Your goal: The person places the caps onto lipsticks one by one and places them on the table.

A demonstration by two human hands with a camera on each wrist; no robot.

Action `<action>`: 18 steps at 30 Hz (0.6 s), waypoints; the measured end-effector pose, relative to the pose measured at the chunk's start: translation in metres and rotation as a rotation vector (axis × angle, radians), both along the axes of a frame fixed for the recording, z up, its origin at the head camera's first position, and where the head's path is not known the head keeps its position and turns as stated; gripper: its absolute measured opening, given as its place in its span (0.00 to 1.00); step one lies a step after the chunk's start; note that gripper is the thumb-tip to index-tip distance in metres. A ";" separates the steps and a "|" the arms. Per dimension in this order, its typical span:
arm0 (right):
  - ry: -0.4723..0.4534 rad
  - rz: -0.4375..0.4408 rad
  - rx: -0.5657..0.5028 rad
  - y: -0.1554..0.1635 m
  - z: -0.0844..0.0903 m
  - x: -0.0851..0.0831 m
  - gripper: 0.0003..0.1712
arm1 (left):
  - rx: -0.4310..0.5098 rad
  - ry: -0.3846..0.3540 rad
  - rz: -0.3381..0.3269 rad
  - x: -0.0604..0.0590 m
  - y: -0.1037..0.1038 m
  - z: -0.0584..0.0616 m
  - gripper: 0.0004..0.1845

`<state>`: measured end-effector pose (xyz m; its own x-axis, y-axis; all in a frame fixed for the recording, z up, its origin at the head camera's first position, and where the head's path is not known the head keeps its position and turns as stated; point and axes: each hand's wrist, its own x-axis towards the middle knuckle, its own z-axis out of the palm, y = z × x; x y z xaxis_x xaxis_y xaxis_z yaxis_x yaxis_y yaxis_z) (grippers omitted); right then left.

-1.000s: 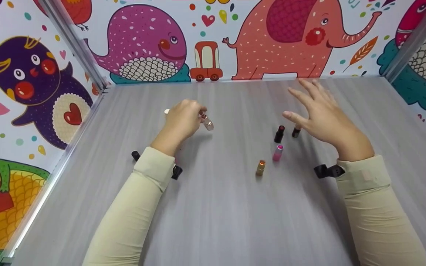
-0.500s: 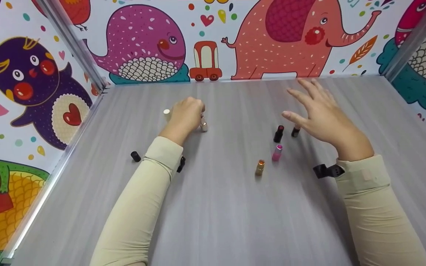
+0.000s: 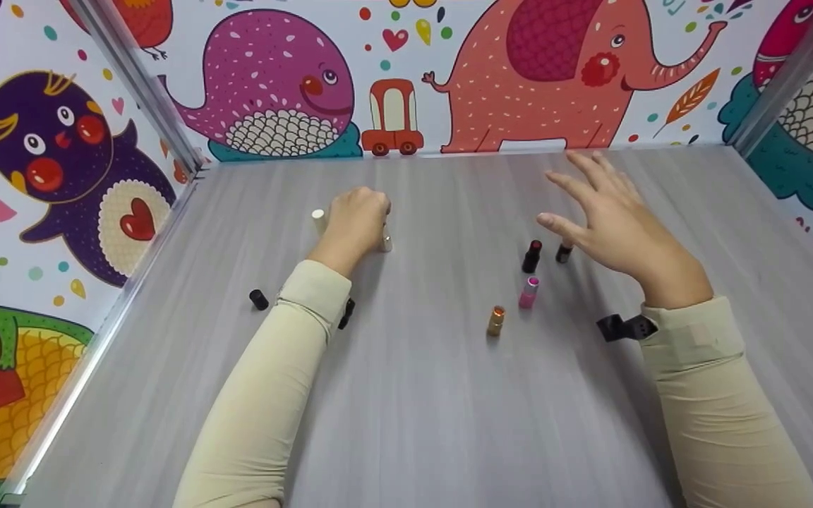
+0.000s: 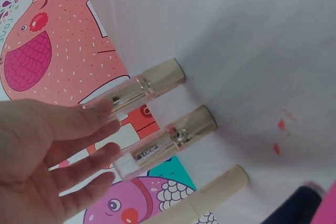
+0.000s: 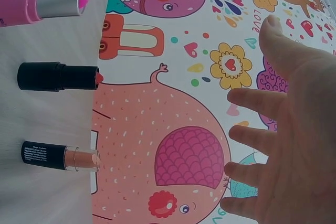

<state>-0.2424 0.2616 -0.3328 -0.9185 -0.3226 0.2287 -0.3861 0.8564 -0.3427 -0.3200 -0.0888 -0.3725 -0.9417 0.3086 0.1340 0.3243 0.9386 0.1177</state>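
My left hand (image 3: 354, 220) is at the left middle of the grey table (image 3: 420, 395). Its fingers (image 4: 79, 140) are nearly straight, and their tips touch the clear caps of two gold-based lipstick tubes (image 4: 144, 86) (image 4: 170, 140). The head view shows only one of these tubes (image 3: 384, 242), upright beside the hand. A cream tube (image 3: 318, 219) stands just left of the hand. My right hand (image 3: 607, 222) hovers open with spread fingers over a dark lipstick (image 3: 564, 252). It holds nothing.
A black lipstick with a red tip (image 3: 532, 255), a pink one (image 3: 528, 291) and a gold one (image 3: 496, 320) stand uncapped mid-table. A small black cap (image 3: 258, 299) lies at the left. Cartoon-printed walls (image 3: 505, 77) enclose the table on three sides.
My left hand lowered the tilted clear-capped tube and stood it upright on the table, and its forearm moved forward. The right hand has barely moved.
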 end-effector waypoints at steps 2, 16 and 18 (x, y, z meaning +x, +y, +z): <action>-0.001 -0.002 0.001 0.000 0.000 0.000 0.42 | -0.001 -0.001 -0.002 -0.001 0.000 0.000 0.09; -0.016 -0.008 -0.003 -0.001 0.000 0.001 0.42 | 0.007 -0.047 0.000 0.000 0.002 0.003 0.14; -0.017 -0.008 -0.007 -0.001 0.000 0.001 0.42 | 0.014 -0.058 0.004 0.000 0.001 0.005 0.14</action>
